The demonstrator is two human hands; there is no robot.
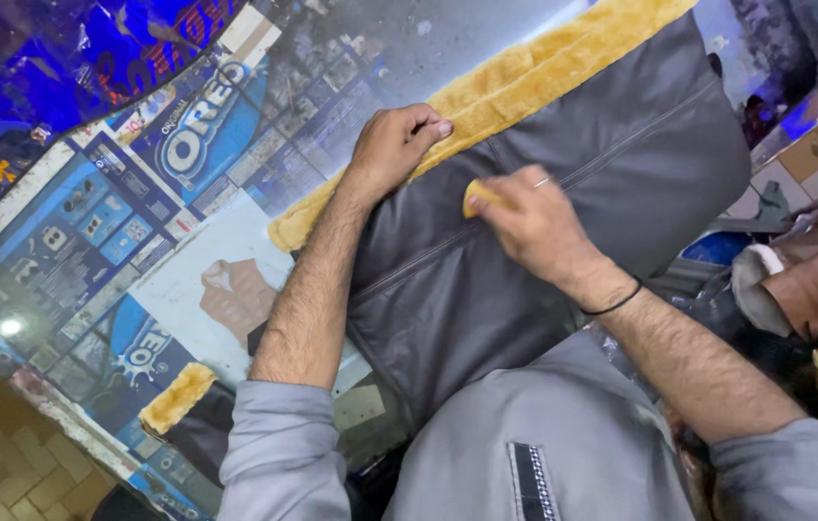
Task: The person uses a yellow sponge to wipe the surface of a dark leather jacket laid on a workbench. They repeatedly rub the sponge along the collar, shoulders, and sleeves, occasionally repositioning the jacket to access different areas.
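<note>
Glass-topped surface (pixel 71 241), printed sheets beneath: grey jacket (pixel 563 241) spread flat, yellow fur trim (pixel 525 82) along its far edge. Left hand (pixel 394 145) curled, pressing that trim; right hand (pixel 525 222) pinching yellow scrap (pixel 482 196) mid-jacket. Wiping evidently unfinished.

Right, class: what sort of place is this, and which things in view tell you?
Probably a small garment or leather workshop: a grey jacket with yellow fleece trim lies on a glass-topped counter, with more fleece-trimmed garments piled beside.

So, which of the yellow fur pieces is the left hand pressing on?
The long fur strip along the grey jacket's upper edge, under the left hand. The small fur piece at the lower left lies untouched.
</note>
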